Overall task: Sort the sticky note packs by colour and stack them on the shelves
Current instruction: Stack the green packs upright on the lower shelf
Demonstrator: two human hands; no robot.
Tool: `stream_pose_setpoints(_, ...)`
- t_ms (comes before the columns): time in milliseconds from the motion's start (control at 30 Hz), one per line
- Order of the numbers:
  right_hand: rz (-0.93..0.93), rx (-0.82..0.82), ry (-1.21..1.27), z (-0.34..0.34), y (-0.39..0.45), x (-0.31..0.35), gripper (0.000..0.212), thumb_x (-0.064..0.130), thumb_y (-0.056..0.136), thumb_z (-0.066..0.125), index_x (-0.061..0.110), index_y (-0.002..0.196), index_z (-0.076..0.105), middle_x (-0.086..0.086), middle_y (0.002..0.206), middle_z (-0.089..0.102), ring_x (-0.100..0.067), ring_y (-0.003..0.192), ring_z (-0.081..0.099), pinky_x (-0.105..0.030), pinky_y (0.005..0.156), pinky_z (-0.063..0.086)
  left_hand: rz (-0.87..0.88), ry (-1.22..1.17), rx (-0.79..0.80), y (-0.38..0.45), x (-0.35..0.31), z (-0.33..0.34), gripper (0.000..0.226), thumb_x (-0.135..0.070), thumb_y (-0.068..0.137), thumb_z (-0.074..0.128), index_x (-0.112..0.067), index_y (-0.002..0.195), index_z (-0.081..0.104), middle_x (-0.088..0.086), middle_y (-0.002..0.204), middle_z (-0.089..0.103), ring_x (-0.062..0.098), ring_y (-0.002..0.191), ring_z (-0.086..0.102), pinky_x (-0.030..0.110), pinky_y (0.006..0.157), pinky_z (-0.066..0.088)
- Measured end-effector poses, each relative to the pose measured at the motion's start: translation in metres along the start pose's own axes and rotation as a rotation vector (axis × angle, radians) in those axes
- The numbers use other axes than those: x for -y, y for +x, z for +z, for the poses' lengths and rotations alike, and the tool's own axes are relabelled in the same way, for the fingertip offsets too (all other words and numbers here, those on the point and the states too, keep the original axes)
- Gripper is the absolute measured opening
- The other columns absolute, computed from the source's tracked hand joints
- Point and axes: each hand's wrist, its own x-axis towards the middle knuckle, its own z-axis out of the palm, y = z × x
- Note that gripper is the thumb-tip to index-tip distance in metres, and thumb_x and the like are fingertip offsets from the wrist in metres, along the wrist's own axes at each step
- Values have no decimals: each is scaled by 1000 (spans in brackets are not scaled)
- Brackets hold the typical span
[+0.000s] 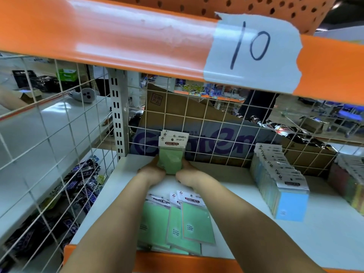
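Upright green sticky note packs (171, 154) with white header cards stand near the back of the white shelf (236, 180). My left hand (152, 171) grips their left side and my right hand (189, 175) grips their right side. Several more green packs (189, 221) lie flat and overlapping at the shelf's front, under my forearms. A row of upright packs with a blue pack (291, 206) in front stands to the right. Multicoloured packs (350, 186) sit at the far right edge.
A white wire grid (216, 138) backs the shelf, with a cardboard box (197, 113) behind it. An orange shelf beam (118, 36) with a paper label "10" (252, 48) hangs above. A wire side panel (49, 154) closes the left; dark wrapped snack bars (78, 190) lie beyond it.
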Motion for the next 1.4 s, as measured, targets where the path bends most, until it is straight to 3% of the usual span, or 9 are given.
stream_pose_setpoints(133,32,7,-26,1,2,0,59,11,94,40,28,148,23,-13,123,56,-12,60,37,-24,48,29,-16,127,-1,3,-4,-1,73,-27,94,39,-40,150,-5,1,147,41,28,123,49,35,103,38)
stream_pose_setpoints(300,-26,38,-29,-3,-7,3,58,7,96,36,25,149,21,-13,125,55,-10,60,34,-21,48,26,-22,162,-20,8,-3,2,70,-41,96,37,-42,149,-9,5,150,38,31,131,42,39,109,31)
stream_pose_setpoints(533,-36,67,2,-9,-3,1,65,0,95,36,28,151,19,5,76,42,-9,56,33,-11,30,25,-35,196,-57,10,-4,2,68,-37,95,37,-41,149,-4,8,142,46,31,123,49,40,106,36)
stream_pose_setpoints(767,58,53,22,-2,3,-5,55,2,88,43,12,141,33,-3,80,45,-13,63,38,-25,55,30,-50,217,-73,3,-9,0,71,-37,96,39,-35,151,-6,10,140,47,31,121,51,40,106,38)
stream_pose_setpoints(967,73,46,1,-5,-2,-15,56,6,89,43,13,143,29,-4,79,44,-13,60,35,-26,50,27,-106,168,-58,-5,-9,5,78,-37,93,46,-5,150,3,11,140,47,29,124,50,38,106,38)
stream_pose_setpoints(1100,75,45,-32,-7,-11,-20,57,10,92,45,11,145,26,-3,77,44,-11,58,35,-25,49,28,24,132,0,-28,-20,11,53,-23,93,46,-10,142,30,13,141,43,30,123,48,32,98,41)
stream_pose_setpoints(1233,45,0,1,-13,-27,-26,56,8,91,47,13,144,32,-3,86,51,-11,59,40,-22,47,33,-45,102,-131,-49,-20,10,55,-27,88,50,-8,136,32,16,136,43,34,123,45,40,101,42)
stream_pose_setpoints(1333,33,-24,-49,-16,-40,-40,55,14,93,49,12,146,35,-11,125,55,-5,61,38,-15,46,33,-4,135,-219,-79,-21,7,47,-27,88,51,-7,128,37,17,130,45,35,119,46,40,96,44)
stream_pose_setpoints(1400,38,-32,-69,-18,-49,-50,47,16,93,53,10,139,46,-10,133,53,-9,72,47,-15,54,42,30,228,-247,-102,-26,7,41,-29,91,48,-6,125,43,17,128,48,34,117,47,37,93,42)
